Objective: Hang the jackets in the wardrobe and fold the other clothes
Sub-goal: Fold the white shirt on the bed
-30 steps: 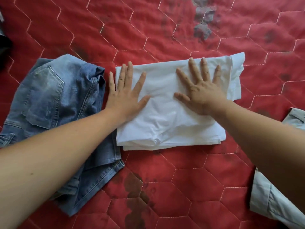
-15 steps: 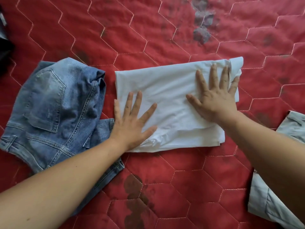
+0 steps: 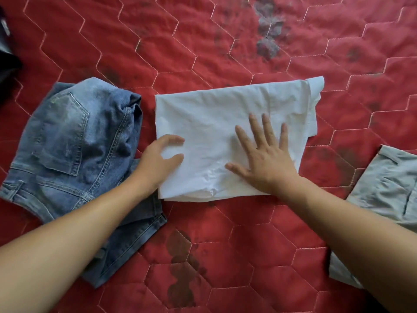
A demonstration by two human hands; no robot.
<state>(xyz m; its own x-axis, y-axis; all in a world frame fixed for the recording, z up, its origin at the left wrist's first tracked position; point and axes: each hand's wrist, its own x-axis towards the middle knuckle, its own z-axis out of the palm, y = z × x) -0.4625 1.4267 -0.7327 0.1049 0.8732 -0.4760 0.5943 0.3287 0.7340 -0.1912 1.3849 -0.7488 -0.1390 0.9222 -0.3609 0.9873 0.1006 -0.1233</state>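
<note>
White folded cotton garment point(image 3: 225, 136) lies flat mid-frame on the red quilted bedcover with hexagon stitching point(image 3: 225, 256), already a rough rectangle. One loose corner sticks out at its top right.

Right grip point(image 3: 264, 161): palm down, fingers straight and spread, pressing the lower right of the white garment. It holds nothing.

Left grip point(image 3: 158, 163): curled at the garment's left edge, thumb and one finger on top of the cloth. The other fingers are hidden, so I cannot tell if they are under the edge or if it has real hold.

Crumpled blue denim jeans point(image 3: 74, 143) sit just beside the white garment on the left, partly under the left forearm, not folded. A pale grey fabric garment point(image 3: 383, 190) lies at the right edge, apart from the white one. No wardrobe or hanger in view.

Likely step: next fold, left edge carried over to the right.

Risks:
- Layers show at the bottom edge. If the left grip catches only the top layer, the stack would peel apart and the fold come out uneven.
- If the pressing palm lifts early, the thin cloth could slide on the quilt and skew.
- The loose top-right corner would probably be trapped crooked and make a bulge.
- The left forearm may drag the jeans into the white garment during the swing.
</note>
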